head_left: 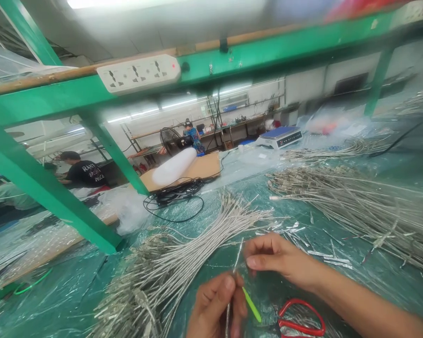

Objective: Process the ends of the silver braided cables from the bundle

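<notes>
My left hand is closed around a thin silvery braided cable, whose end points up and away from me. Just right of that end, my right hand has its thumb and curled fingers together; whatever they pinch, if anything, is too blurred to make out. A lime-green stick-like tool shows beside my left fingers; I cannot tell whether it touches them. Red-handled scissors lie below my right forearm, their blades mostly hidden. Left of my hands spreads a large bundle of similar cables.
Another cable pile lies at right, with silvery scraps nearby. Black cable coils, a white roll and a scale sit farther back. A green frame bearing a power strip crosses above. People work beyond.
</notes>
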The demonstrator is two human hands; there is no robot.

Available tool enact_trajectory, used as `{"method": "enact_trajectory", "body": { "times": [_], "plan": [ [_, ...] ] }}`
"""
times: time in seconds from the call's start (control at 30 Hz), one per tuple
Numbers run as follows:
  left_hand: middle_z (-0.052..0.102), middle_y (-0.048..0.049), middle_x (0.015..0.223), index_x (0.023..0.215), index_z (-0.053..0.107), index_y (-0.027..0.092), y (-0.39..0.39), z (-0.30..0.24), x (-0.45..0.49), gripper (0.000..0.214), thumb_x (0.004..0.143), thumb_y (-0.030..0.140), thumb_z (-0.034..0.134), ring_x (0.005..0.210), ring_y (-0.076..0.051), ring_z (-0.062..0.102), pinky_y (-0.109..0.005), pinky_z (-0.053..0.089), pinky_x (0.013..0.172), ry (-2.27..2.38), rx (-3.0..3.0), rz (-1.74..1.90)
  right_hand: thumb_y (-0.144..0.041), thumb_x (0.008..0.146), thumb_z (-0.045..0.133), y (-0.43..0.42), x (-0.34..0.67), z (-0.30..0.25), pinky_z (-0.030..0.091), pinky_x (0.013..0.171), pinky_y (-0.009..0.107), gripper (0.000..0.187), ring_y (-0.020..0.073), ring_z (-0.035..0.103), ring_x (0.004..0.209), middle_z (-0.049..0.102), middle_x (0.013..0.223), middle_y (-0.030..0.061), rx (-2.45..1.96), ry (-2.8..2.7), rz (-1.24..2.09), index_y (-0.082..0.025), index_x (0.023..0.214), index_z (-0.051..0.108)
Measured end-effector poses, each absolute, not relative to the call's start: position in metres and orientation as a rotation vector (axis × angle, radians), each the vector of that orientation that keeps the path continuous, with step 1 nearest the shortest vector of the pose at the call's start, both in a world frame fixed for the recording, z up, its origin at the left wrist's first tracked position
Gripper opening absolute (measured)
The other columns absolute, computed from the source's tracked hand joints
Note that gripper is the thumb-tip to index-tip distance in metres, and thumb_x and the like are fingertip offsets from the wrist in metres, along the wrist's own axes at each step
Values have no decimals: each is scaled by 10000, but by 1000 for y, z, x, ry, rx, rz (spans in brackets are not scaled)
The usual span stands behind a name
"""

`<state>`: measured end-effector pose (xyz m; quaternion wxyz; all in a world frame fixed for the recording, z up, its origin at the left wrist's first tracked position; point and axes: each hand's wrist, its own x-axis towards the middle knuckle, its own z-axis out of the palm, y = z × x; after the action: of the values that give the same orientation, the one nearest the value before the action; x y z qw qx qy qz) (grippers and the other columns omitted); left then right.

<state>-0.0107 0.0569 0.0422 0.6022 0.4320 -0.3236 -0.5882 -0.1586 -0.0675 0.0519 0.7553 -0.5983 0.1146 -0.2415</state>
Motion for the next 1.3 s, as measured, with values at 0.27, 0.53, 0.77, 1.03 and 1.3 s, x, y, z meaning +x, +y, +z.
{"method": "enact_trajectory", "body": {
  "times": [0.27, 0.53, 0.77, 1.03, 1.3],
  "plan": [
    [519, 35, 451, 761, 695, 139, 55, 48, -5, 340, 804, 476, 675, 320, -9, 302, -160, 221, 373, -716, 1023, -1308, -426, 761, 736, -80, -160, 45, 471, 690, 290, 306, 136, 602, 633, 618, 641, -3, -1262, 293, -510, -139, 703, 646],
    [530, 48, 535, 831, 682, 156, 56, 59, 5, 269, 806, 424, 691, 349, -18, 373, -160, 305, 383, -622, 943, -1210, -469, 747, 747, -83, -156, 39, 440, 669, 274, 336, 128, 549, 639, 608, 653, -10, -1316, 408, -616, -148, 703, 656],
    [567, 25, 512, 809, 692, 155, 54, 50, 0, 287, 865, 425, 614, 334, -22, 392, -153, 279, 385, -723, 890, -1289, -385, 792, 735, -60, -155, 50, 452, 680, 280, 303, 128, 575, 688, 637, 800, -1, -1375, 302, -623, -178, 1000, 663],
    [600, 8, 524, 803, 709, 153, 57, 50, -8, 284, 828, 430, 655, 342, -35, 417, -179, 260, 408, -795, 1007, -1244, -295, 774, 763, -59, -156, 49, 430, 675, 261, 360, 110, 548, 706, 626, 855, 8, -1373, 239, -591, -186, 1094, 639],
    [622, 2, 561, 853, 732, 149, 56, 46, -10, 262, 790, 402, 707, 349, -39, 433, -182, 262, 404, -811, 1185, -1025, -388, 823, 699, -54, -158, 58, 409, 600, 253, 255, 113, 514, 597, 576, 631, -17, -1476, 334, -636, -152, 749, 638]
  ]
}}
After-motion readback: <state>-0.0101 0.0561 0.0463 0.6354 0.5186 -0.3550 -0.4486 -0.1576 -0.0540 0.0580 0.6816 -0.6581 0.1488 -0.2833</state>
